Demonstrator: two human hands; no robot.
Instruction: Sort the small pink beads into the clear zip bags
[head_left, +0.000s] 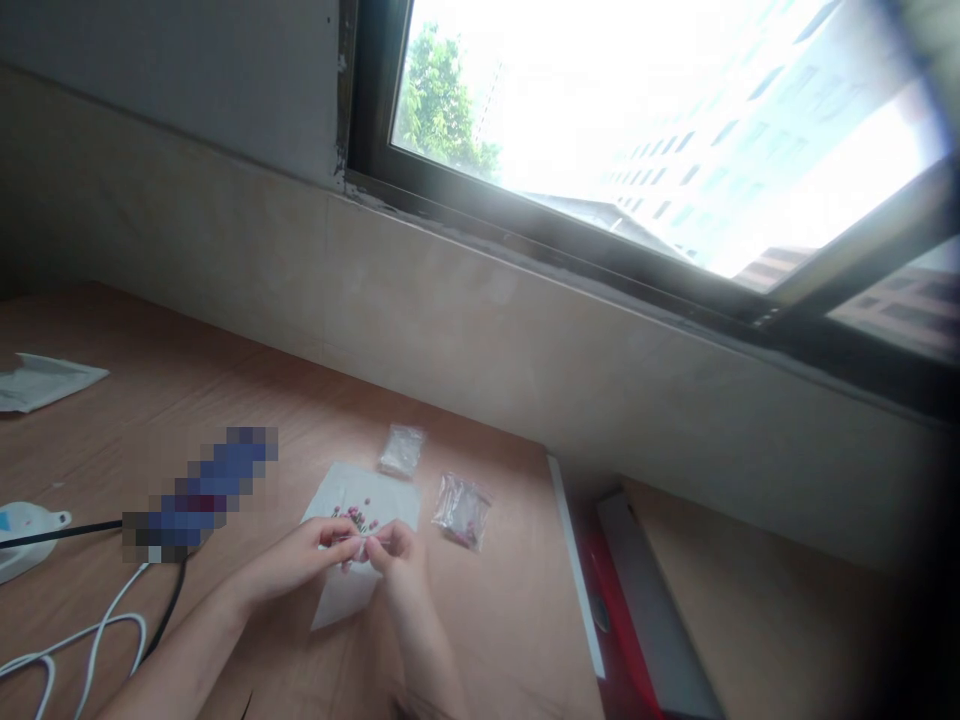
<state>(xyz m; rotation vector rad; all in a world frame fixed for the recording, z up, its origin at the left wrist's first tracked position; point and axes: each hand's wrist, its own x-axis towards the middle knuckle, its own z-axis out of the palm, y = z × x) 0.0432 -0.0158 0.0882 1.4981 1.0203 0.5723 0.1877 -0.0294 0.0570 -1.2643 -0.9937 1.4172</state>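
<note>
Both of my hands meet over a white sheet (341, 595) on the desk. The fingertips of my left hand (330, 540) are pinched together, and those of my right hand (399, 548) are pinched close beside them. Between the fingers shows what looks like a thin pale string, too small and blurred to make out well. Small pink and dark beads (358, 518) lie loose on the sheet, just beyond my fingers. A clear plastic bag (461, 512) with some pink beads in it lies to the right of the sheet.
Another small clear bag (402, 450) lies at the sheet's far edge. To the left are a blurred-out blue object (214, 490), white cables (97, 640), a white power strip or similar item (30, 535) and a white packet (52, 380). A red-and-grey object (637, 620) stands beyond the desk's right edge.
</note>
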